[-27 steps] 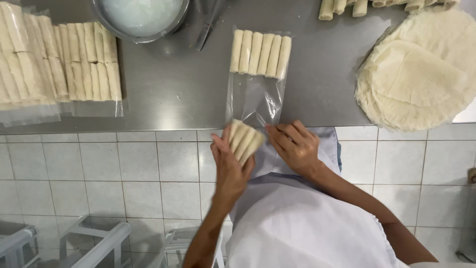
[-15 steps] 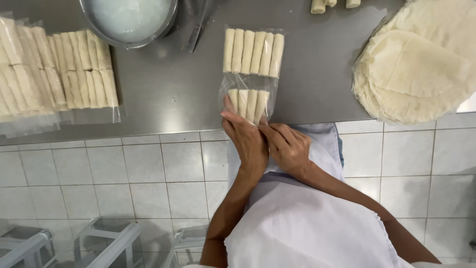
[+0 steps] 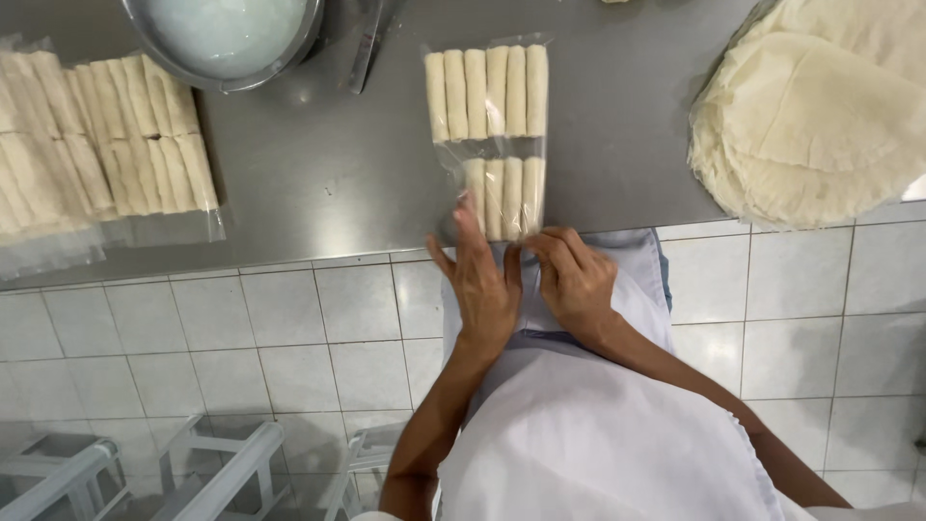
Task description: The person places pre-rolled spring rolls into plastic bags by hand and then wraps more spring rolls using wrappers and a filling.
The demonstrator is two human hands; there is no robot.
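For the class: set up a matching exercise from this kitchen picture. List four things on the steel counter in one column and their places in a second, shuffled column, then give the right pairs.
Things
1. metal bowl
2. stack of round wrappers
3. clear bag of rolls
4. filled packs of rolls

Places
A. right end of the counter
B. at the near counter edge, by both hands
C. left end of the counter
D. far edge, left of centre, holding pale liquid

Pairs: 1-D, 2-A, 3-B, 4-C
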